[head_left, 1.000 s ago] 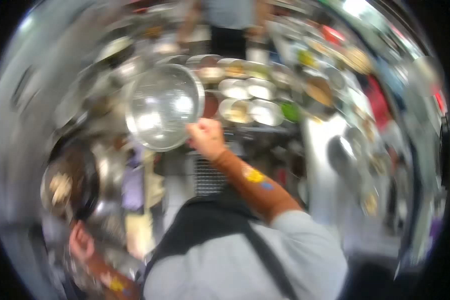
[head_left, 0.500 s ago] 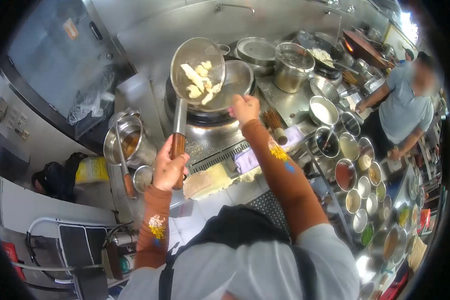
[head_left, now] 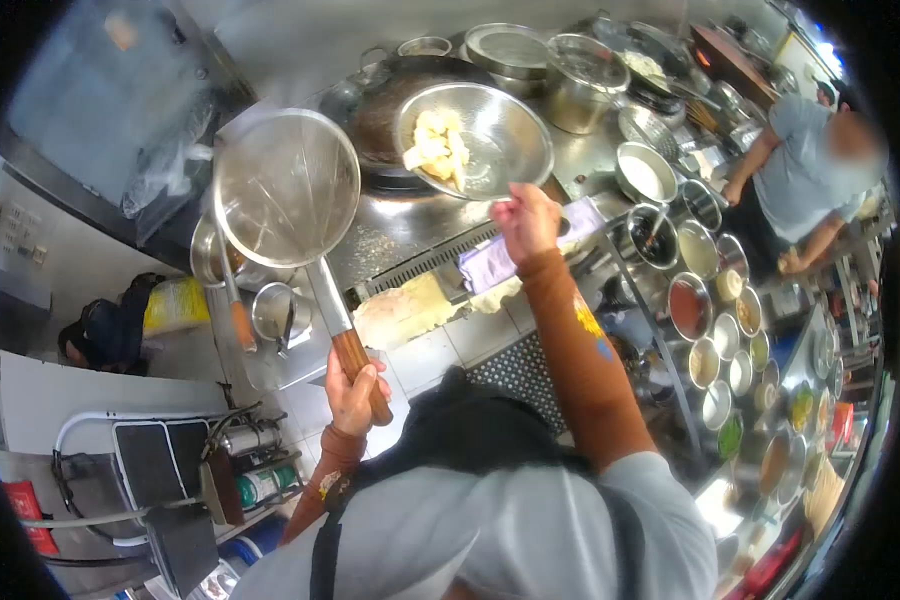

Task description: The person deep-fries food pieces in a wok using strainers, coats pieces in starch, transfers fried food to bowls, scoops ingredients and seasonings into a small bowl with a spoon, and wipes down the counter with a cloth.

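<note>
My left hand (head_left: 352, 393) is closed around the wooden handle of a large round mesh strainer (head_left: 285, 185), whose mesh holds no food. My right hand (head_left: 527, 222) grips the near rim of a wide metal bowl (head_left: 505, 145). Pale yellowish food pieces (head_left: 437, 150) lie in the left part of that bowl. Behind the bowl, a dark wok (head_left: 365, 130) sits on the stove and is partly hidden.
At left stand a metal pot (head_left: 208, 245) and a small metal container (head_left: 275, 312). A folded purple cloth (head_left: 482, 266) lies on the stove's front edge. Several sauce and ingredient bowls (head_left: 690, 308) fill the right side, where another person (head_left: 800, 170) stands.
The pale pieces have gone from the strainer into the bowl. The strainer has swung left and nearer me. My right hand has brought the bowl off the wok, toward the right.
</note>
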`<state>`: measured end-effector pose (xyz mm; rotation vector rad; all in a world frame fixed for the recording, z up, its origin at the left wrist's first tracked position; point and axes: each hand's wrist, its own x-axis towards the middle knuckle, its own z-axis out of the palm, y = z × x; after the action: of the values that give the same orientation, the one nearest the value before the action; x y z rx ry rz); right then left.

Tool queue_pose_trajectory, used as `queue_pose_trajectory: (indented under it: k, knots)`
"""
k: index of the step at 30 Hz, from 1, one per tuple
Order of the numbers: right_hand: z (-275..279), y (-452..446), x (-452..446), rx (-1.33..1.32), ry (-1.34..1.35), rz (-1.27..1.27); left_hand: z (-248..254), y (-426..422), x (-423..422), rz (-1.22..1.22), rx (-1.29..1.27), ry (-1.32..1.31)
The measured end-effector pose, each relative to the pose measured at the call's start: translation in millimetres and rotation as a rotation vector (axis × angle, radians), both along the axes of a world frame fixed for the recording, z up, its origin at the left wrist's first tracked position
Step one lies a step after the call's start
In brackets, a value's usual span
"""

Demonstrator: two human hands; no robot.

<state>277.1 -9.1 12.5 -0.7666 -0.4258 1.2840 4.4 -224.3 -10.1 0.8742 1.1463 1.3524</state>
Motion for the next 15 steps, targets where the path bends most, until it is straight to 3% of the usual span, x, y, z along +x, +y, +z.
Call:
queue_pose_trajectory:
  k: [4, 6, 7, 9, 10, 11, 15]
  knots:
    - [7.0, -101.0, 86.0, -0.088, 0.052, -0.071, -49.2, -24.0, 20.0, -0.004, -0.113, -0.021]
    - [-1.7, -157.2, 124.0, -0.119, 0.054, -0.155, -111.0, -16.3, 10.6, 0.0, -0.238, 0.054]
    - [10.7, -193.9, 140.0, -0.163, -0.015, -0.253, -105.7, -12.1, 16.2, -0.119, -0.315, -0.061]
    - [11.5, -264.9, 181.7, -0.143, -0.039, -0.335, -82.1, -8.2, 52.4, -0.015, -0.445, -0.004]
    - [3.0, -301.3, 202.2, -0.138, -0.121, -0.42, -141.9, 19.0, 19.8, -0.107, -0.426, -0.044]
    - [-1.9, -340.2, 221.7, -0.114, -0.117, -0.476, -164.0, 33.9, 7.4, -0.19, -0.405, -0.048]
    - [-10.9, -498.8, 259.2, -0.232, -0.147, -0.917, -152.5, 50.5, 15.5, -0.205, -0.463, 0.166]
